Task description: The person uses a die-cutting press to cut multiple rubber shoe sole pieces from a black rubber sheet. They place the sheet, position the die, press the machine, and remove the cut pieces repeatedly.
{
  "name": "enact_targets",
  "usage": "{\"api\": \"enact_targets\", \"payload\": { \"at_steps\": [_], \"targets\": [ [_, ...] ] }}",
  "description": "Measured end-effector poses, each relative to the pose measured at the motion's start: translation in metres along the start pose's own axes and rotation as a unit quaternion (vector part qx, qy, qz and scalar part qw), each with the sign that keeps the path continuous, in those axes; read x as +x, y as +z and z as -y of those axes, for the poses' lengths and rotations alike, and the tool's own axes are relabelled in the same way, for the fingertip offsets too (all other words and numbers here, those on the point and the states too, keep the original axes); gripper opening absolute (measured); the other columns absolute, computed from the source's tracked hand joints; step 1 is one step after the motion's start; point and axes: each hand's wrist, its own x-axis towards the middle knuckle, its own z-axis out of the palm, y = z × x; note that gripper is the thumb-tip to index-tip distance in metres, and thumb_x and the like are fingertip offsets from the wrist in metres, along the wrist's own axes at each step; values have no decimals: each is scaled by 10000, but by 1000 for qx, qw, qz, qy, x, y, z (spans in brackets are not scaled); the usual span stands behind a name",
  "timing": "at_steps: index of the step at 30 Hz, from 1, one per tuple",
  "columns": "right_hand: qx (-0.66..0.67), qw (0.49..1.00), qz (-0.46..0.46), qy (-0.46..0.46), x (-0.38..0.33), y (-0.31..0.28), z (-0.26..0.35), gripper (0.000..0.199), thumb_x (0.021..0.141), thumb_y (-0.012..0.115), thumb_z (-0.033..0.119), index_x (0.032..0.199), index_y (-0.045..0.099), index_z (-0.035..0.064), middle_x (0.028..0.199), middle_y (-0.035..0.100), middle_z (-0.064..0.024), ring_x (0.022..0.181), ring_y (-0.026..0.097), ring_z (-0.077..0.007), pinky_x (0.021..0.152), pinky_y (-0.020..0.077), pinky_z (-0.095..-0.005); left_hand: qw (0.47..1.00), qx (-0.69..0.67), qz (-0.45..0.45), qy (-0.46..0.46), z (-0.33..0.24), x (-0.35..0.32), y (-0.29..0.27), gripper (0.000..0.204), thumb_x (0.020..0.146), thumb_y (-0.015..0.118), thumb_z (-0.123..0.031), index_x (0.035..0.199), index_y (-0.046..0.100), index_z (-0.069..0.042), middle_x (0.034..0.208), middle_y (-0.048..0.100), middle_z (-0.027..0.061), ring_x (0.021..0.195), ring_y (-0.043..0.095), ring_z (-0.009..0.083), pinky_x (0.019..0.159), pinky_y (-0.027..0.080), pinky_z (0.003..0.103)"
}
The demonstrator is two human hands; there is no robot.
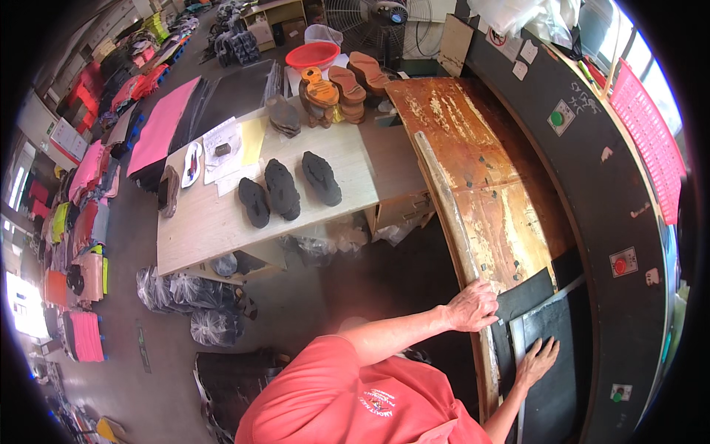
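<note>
My left hand [473, 306] is curled over the long pale wooden rail [452, 214] on the near side of a worn brown board [503, 200]. Its fingertips lie close to the edge of a dark panel [526, 293]. My right hand [537, 363] rests on a flat black sheet [563, 337], its fingers apart and nothing in its grasp. A thin pale metal strip [519, 340] borders the sheet on its left and far sides. The lower part of the sheet runs toward the picture's edge.
Left stands a pale table [211, 235] with black shoe soles [282, 189], papers [222, 148] and stacked brown sole shapes [347, 92]. A dark curved machine panel [584, 163] with buttons bounds the right, a pink basket [651, 133] above it. Wrapped bundles [214, 325] lie on the floor.
</note>
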Motion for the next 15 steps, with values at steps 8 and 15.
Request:
{"api": "enact_targets", "payload": {
  "at_steps": [8, 15],
  "targets": [
    [1, 1000, 1, -7, -3, -11, 8, 501, 1086, 605, 290, 1469, 575, -32, 1548, 499, -300, 1422, 484, -454, 1202, 376, -525, 1000, -11, 17, -14, -5, 2, -6, 265, 833, 784, -251, 749, 635, -48, 812, 623, 116, 921, 602, 317, 941, 448, 461],
    [29, 999, 20, -24, -4, -21, 11, 507, 1084, 592, 255, 1486, 545, -51, 1586, 448, -311, 1457, 438, -477, 1221, 348, -545, 998, 12, 61, -26, -5, 9, -12, 266, 915, 765, -283, 787, 635, -89, 810, 580, 63, 851, 571, 267, 880, 430, 425]
  ]
}}
